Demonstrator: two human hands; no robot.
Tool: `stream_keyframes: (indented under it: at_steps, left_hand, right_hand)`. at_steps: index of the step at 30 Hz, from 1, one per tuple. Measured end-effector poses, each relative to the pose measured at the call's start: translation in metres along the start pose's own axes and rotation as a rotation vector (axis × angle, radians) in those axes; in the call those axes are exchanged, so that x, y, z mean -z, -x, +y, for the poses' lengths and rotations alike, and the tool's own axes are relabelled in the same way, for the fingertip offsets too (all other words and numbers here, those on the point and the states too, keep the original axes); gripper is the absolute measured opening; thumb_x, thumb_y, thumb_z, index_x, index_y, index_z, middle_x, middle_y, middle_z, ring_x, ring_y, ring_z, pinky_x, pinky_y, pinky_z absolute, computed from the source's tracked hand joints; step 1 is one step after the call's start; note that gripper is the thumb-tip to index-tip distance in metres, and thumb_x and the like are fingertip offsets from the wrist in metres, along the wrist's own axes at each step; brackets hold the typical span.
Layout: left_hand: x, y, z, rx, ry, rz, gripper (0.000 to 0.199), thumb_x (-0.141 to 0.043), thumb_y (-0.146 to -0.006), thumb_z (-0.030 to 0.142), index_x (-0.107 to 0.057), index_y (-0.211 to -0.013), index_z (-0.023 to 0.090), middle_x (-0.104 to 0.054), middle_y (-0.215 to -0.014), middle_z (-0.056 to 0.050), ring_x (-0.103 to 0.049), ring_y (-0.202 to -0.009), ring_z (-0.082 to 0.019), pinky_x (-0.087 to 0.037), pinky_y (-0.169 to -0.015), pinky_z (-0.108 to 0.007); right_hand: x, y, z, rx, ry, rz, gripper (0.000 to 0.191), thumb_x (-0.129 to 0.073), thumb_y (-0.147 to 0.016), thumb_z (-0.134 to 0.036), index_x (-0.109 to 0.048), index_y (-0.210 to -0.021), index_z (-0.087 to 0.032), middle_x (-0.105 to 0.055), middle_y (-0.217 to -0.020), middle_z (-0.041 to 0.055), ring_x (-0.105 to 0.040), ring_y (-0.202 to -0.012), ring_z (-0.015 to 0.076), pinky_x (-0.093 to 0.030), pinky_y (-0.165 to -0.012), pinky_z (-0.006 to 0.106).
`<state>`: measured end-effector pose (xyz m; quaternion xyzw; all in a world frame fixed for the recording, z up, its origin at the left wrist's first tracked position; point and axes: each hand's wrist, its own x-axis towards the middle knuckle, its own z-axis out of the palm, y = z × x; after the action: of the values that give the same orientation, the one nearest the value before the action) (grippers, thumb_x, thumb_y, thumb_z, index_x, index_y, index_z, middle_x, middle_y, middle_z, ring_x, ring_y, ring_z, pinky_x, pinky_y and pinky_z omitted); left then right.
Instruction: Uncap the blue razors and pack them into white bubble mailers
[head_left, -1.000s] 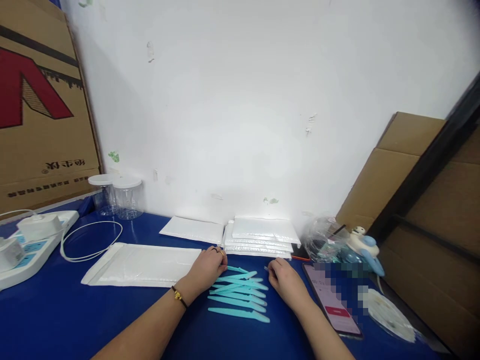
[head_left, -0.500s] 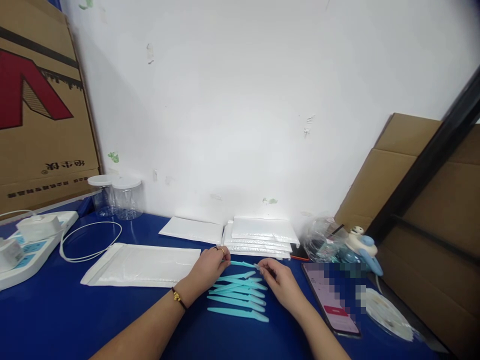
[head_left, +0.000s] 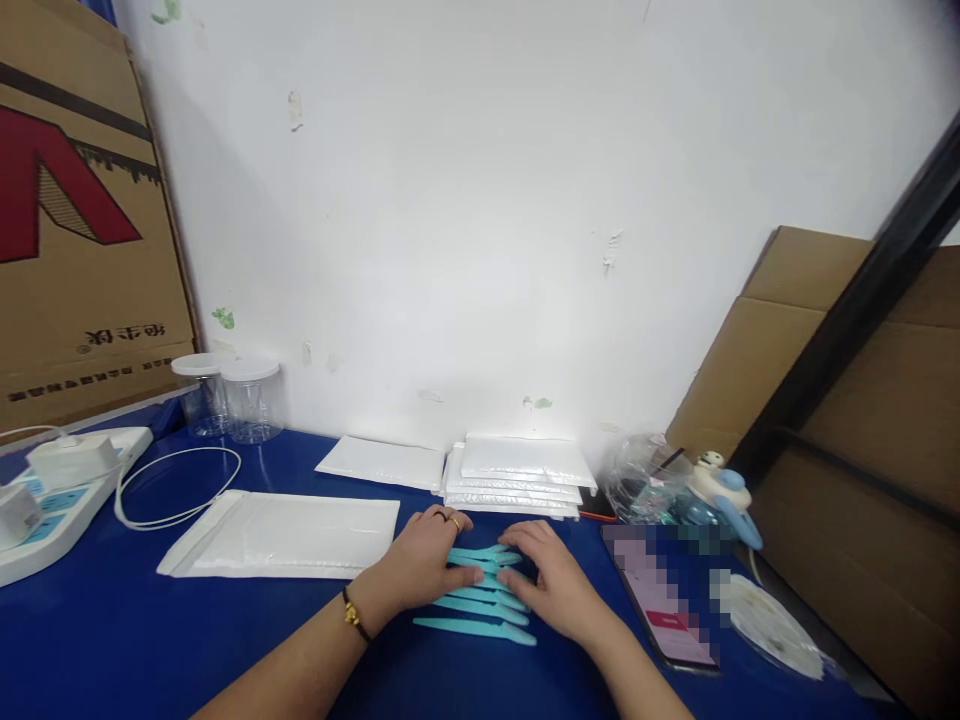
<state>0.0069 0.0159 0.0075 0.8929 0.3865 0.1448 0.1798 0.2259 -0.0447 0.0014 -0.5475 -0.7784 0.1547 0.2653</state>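
Note:
Several turquoise eyebrow razors lie in a row on the blue table, some overlapping at the far end. My left hand is curved round the left part of the far razors, its fingers behind them and its thumb across them. From the right, my right hand bends round the same razors in the same way, thumb on the near side. The two thumbs point at each other with a small gap. The nearest razor lies apart, untouched by either hand. My fingers partly hide the far razors.
A flat white padded mailer lies left of my hands. Behind stand stacked white mailers and a single one. A phone lies at right, near a wrapped disc. Clear jars and a power strip are at left.
The razor stretched between my fingertips has come down onto the far end of the row. Both hands have moved nearer and now bend round the razors.

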Motion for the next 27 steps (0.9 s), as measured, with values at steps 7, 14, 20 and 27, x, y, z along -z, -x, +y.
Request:
stream_keyframes:
  at_steps: [7, 14, 20, 27]
  left_hand:
    - [0.0, 0.012, 0.014, -0.035, -0.167, -0.154, 0.06, -0.068, -0.066, 0.048, -0.05, -0.118, 0.023, -0.052, -0.12, -0.012, -0.045, -0.112, -0.031, -0.038, -0.092, -0.045]
    - [-0.02, 0.011, 0.026, -0.119, -0.395, -0.091, 0.031, -0.046, -0.077, 0.015, -0.055, -0.107, 0.011, -0.06, -0.101, -0.016, -0.056, -0.09, -0.028, -0.048, -0.075, -0.038]
    - [-0.02, 0.009, 0.023, -0.113, -0.371, -0.167, 0.025, -0.057, -0.068, 0.023, -0.06, -0.09, 0.012, -0.063, -0.09, -0.014, -0.061, -0.082, -0.028, -0.05, -0.075, -0.039]
    - [-0.017, 0.008, 0.038, -0.077, -0.266, -0.083, 0.027, -0.057, -0.071, 0.025, -0.057, -0.096, 0.015, -0.064, -0.093, -0.014, -0.062, -0.085, -0.03, -0.049, -0.075, -0.039]
  right_hand:
    - [-0.012, 0.005, -0.001, 0.018, 0.027, -0.318, 0.086, -0.063, -0.073, -0.053, -0.024, -0.143, -0.025, -0.021, -0.151, 0.0073, -0.011, -0.139, 0.0308, -0.016, -0.112, 0.05]
    - [-0.038, 0.008, -0.009, 0.096, 0.31, -0.171, 0.042, -0.046, -0.087, -0.017, -0.047, -0.128, -0.012, -0.042, -0.14, 0.0129, -0.032, -0.133, 0.0261, -0.032, -0.108, 0.038]
    - [-0.043, 0.007, -0.025, 0.114, 0.612, -0.103, 0.032, -0.042, -0.079, -0.002, -0.057, -0.104, -0.014, -0.059, -0.111, 0.0114, -0.054, -0.103, 0.0263, -0.047, -0.084, 0.036]
    - [-0.017, 0.006, -0.051, 0.094, 0.741, -0.163, 0.029, -0.05, -0.075, -0.006, -0.059, -0.102, -0.013, -0.063, -0.094, 0.0115, -0.057, -0.085, 0.025, -0.045, -0.071, 0.032]
